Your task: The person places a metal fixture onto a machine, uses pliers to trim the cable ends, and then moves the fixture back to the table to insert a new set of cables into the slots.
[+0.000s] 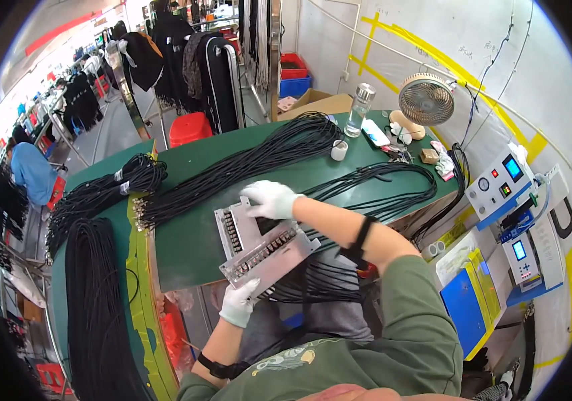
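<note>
Silver rectangular metal plate [289, 262], carrying a lengthwise row of small shiny metal pieces [269, 252], is at the near edge of the long green-topped table [189, 244], partly over the person's lap. It overlaps, in this view, a second silver metal plate [248, 226] just beyond it, with a similar row; whether the two touch cannot be told.

The white-gloved left hand [238, 305] is clamped on the near left corner of the first plate, thumb on top. The white-gloved right hand [272, 199] reaches across from the right to the far edge of the second plate, fingers curled; whether they pinch it or merely rest there is unclear.

Thin black cords [323, 281] lie over the lap, just to the near side of the first plate; any link to it is hidden. A long bundle of black cords [232, 164] stretches across the far side of the table, and looped black cords [403, 187] lie to the right.

The step in hand looks like positioning the two plates against each other. Moving either calls for a firm left hold and a surer right one, with both rows undisturbed.
</note>
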Demonstrator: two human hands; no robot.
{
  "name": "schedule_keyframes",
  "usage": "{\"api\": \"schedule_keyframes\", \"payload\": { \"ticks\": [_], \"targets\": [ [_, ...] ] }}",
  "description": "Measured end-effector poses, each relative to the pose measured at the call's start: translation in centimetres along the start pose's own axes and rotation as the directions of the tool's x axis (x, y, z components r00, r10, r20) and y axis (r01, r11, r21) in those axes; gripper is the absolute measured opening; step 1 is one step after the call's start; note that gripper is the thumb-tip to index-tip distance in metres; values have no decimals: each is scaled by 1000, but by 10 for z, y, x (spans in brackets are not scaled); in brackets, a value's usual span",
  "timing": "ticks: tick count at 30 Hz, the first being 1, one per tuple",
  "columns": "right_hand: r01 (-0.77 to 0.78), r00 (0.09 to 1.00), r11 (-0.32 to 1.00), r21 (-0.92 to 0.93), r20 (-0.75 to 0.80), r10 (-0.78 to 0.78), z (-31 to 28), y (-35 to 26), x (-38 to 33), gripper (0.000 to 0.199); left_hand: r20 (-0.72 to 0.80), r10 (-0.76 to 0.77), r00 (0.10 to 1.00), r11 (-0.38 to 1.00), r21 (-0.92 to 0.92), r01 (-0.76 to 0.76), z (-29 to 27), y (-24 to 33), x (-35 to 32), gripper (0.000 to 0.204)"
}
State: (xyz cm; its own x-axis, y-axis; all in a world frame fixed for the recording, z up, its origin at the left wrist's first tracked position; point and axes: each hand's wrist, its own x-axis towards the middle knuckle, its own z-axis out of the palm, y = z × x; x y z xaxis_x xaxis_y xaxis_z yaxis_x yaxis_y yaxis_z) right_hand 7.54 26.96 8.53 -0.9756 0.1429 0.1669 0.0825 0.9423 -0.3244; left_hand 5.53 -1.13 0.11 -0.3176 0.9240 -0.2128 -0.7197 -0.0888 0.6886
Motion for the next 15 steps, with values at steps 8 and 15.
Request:
{"api": "schedule_keyframes", "payload": {
  "ticks": [8,15],
  "targets": [
    [-187,892,935,-303,347,291,23,-25,77,55,-89,20,996,993,118,-10,-30,-10,12,42],
    [-58,993,993,-105,95,68,-64,-52,-3,49,-7,16,1000,970,241,-14,-46,-9,8,50]
  ]
}}
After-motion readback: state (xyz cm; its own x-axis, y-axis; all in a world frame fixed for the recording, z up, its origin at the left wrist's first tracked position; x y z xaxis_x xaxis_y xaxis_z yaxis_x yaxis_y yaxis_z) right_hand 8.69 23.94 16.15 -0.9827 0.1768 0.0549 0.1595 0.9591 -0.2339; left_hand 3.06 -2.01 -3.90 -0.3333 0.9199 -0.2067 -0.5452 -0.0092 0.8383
